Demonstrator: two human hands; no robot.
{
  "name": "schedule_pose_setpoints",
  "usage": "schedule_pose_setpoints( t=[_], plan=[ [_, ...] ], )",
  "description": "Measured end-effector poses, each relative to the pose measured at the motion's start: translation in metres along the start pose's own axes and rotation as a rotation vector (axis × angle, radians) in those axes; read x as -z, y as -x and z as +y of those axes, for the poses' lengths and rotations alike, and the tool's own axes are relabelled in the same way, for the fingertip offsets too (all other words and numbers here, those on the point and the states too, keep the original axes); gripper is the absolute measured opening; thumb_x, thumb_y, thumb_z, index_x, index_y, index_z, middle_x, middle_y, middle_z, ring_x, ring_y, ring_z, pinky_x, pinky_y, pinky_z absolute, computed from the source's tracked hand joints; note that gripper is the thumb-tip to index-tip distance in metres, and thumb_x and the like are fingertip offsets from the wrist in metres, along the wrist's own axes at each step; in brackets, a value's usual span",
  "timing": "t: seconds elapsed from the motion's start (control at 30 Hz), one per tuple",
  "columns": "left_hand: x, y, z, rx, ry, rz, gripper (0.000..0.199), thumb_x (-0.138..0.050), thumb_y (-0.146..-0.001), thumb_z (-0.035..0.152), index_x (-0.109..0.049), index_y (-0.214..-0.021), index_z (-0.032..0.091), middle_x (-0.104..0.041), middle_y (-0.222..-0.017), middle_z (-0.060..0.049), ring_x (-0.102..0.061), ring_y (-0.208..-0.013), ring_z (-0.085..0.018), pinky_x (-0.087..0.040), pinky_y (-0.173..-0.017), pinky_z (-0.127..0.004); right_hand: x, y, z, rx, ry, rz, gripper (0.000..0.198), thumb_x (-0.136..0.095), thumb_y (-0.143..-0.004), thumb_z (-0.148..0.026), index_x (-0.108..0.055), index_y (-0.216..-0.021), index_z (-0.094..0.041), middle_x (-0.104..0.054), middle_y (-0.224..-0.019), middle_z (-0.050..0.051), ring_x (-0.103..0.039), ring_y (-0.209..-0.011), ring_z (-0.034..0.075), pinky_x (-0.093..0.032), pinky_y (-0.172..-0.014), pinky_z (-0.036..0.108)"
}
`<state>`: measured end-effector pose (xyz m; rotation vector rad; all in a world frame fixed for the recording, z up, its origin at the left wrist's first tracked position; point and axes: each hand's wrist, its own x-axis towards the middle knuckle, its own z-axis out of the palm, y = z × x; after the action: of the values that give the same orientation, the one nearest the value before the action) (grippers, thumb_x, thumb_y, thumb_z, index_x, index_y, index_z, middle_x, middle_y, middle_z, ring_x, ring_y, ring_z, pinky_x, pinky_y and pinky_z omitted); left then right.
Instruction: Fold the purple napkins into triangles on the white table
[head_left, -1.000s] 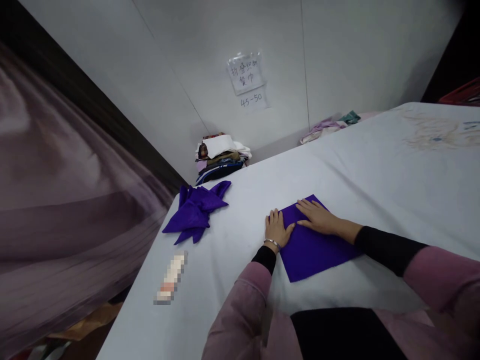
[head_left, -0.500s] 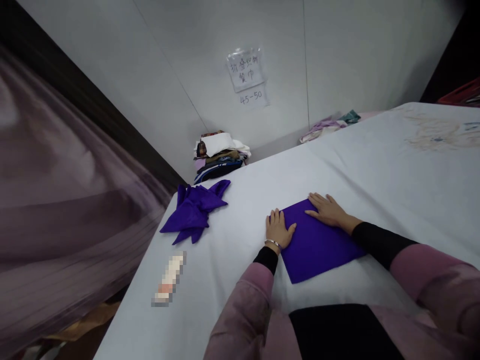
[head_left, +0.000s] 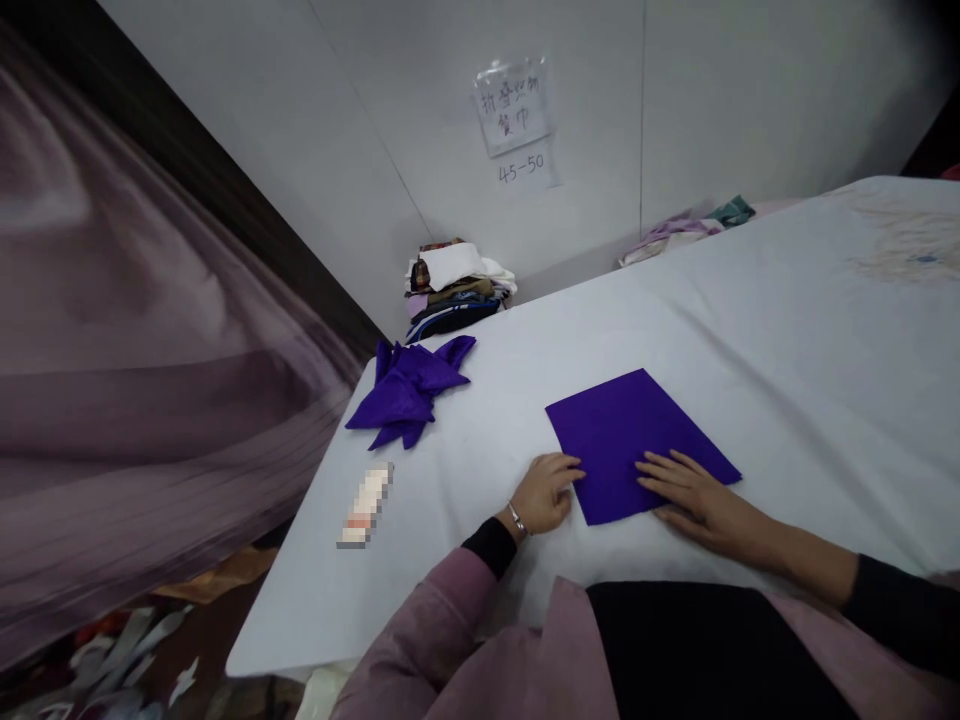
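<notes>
A purple cloth napkin (head_left: 630, 430) lies flat on the white-covered table (head_left: 480, 430), a near-square with crisp edges. My left hand (head_left: 541, 492) is at its left edge, fingertips touching the cloth and fingers loosely bent, not gripping it. On the napkin's near right part rests my right hand (head_left: 694, 500), its fingers stretched out flat and slightly apart. A heap of purple napkin fabric (head_left: 409, 390) with several pointed corners stands at the table's far left corner.
A blurred-out flat item (head_left: 366, 507) lies on the left of the table. Behind the far edge are a stack of folded cloths (head_left: 454, 290) and more fabric (head_left: 682, 235). A sign (head_left: 516, 110) hangs on the wall; a mauve curtain (head_left: 150, 350) hangs at left.
Both hands have drawn back from the napkin's far side toward its near side, the left to the left edge. The napkin stays flat; the view has shifted slightly.
</notes>
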<state>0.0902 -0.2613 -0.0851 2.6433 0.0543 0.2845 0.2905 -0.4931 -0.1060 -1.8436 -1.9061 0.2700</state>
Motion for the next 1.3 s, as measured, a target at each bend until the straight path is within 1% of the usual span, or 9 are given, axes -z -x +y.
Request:
schedule_pose_setpoints(
  t=[0.1,0.17,0.4,0.6,0.77,0.93,1.13,1.2,1.3],
  plan=[
    [-0.001,0.009,0.015,-0.013,-0.014,-0.072,0.048,-0.051,-0.069,0.012,-0.061,-0.115,0.023,-0.059,-0.128,-0.007,-0.051,-0.118,-0.021,-0.039,-0.103,-0.043,-0.011,0.006,-0.01,0.073,0.018,-0.003,0.049,-0.047,-0.091,-0.037,-0.045,-0.139,-0.025,-0.046,-0.142,0.008,-0.034,-0.135,0.028,-0.022,-0.11,0.059],
    [-0.001,0.007,0.018,-0.02,-0.04,-0.098,0.045,-0.052,-0.073,0.015,-0.061,-0.116,0.022,-0.059,-0.128,-0.008,-0.051,-0.119,-0.021,-0.038,-0.103,-0.043,-0.016,0.004,-0.012,0.099,0.029,0.008,0.049,-0.047,-0.09,-0.033,-0.046,-0.138,-0.024,-0.047,-0.141,0.009,-0.035,-0.134,0.028,-0.024,-0.109,0.059],
    [-0.003,-0.008,0.007,-0.131,-0.191,-0.164,0.037,-0.053,-0.081,0.019,-0.06,-0.117,0.019,-0.06,-0.126,-0.009,-0.049,-0.12,-0.023,-0.037,-0.101,-0.041,-0.027,-0.006,-0.017,0.076,0.073,0.021,0.047,-0.048,-0.087,-0.025,-0.05,-0.135,-0.022,-0.05,-0.139,0.01,-0.039,-0.132,0.027,-0.028,-0.108,0.056],
    [-0.012,-0.01,0.001,-0.103,-0.213,-0.106,0.031,-0.052,-0.082,0.014,-0.064,-0.11,0.018,-0.063,-0.122,-0.008,-0.052,-0.116,-0.021,-0.04,-0.098,-0.039,-0.034,-0.014,-0.026,0.033,0.103,0.072,0.05,-0.048,-0.086,-0.025,-0.047,-0.136,-0.02,-0.052,-0.138,0.01,-0.04,-0.131,0.026,-0.028,-0.109,0.054],
    [-0.019,-0.015,0.0,-0.079,-0.227,-0.057,0.023,-0.054,-0.084,0.015,-0.067,-0.102,0.018,-0.067,-0.114,-0.007,-0.056,-0.11,-0.02,-0.042,-0.095,-0.036,-0.04,-0.027,-0.033,0.019,0.167,0.132,0.044,-0.048,-0.085,-0.024,-0.055,-0.129,-0.017,-0.054,-0.134,0.013,-0.045,-0.127,0.027,-0.032,-0.106,0.052],
    [-0.03,-0.015,0.015,-0.098,-0.215,-0.008,0.021,-0.053,-0.086,0.018,-0.067,-0.102,0.019,-0.069,-0.108,-0.005,-0.057,-0.107,-0.019,-0.041,-0.094,-0.037,-0.032,-0.026,-0.016,0.048,0.214,0.19,0.04,-0.043,-0.082,-0.009,-0.064,-0.115,-0.018,-0.066,-0.118,0.011,-0.058,-0.113,0.024,-0.041,-0.098,0.047],
    [-0.038,-0.019,0.039,-0.084,-0.129,-0.006,0.032,-0.055,-0.088,0.033,-0.061,-0.115,0.017,-0.066,-0.116,-0.007,-0.055,-0.109,-0.021,-0.04,-0.095,-0.039,-0.009,-0.006,0.014,0.03,0.217,0.25,0.034,-0.045,-0.083,-0.013,-0.066,-0.109,-0.02,-0.069,-0.112,0.01,-0.062,-0.106,0.024,-0.043,-0.094,0.047],
    [-0.038,-0.022,0.04,-0.07,-0.105,-0.021,0.032,-0.056,-0.087,0.029,-0.061,-0.117,0.018,-0.065,-0.118,-0.008,-0.055,-0.11,-0.022,-0.039,-0.096,-0.04,-0.008,-0.001,0.014,0.016,0.193,0.23,0.034,-0.046,-0.083,-0.013,-0.066,-0.109,-0.02,-0.068,-0.113,0.011,-0.061,-0.108,0.024,-0.043,-0.095,0.046],
    [-0.04,-0.024,0.036,-0.068,-0.061,-0.033,0.029,-0.055,-0.083,0.016,-0.065,-0.11,0.02,-0.067,-0.114,-0.007,-0.056,-0.107,-0.021,-0.04,-0.096,-0.04,-0.012,0.003,0.004,0.004,0.128,0.208,0.035,-0.048,-0.082,-0.013,-0.065,-0.112,-0.02,-0.067,-0.116,0.011,-0.06,-0.109,0.024,-0.043,-0.095,0.046]
  ],
)
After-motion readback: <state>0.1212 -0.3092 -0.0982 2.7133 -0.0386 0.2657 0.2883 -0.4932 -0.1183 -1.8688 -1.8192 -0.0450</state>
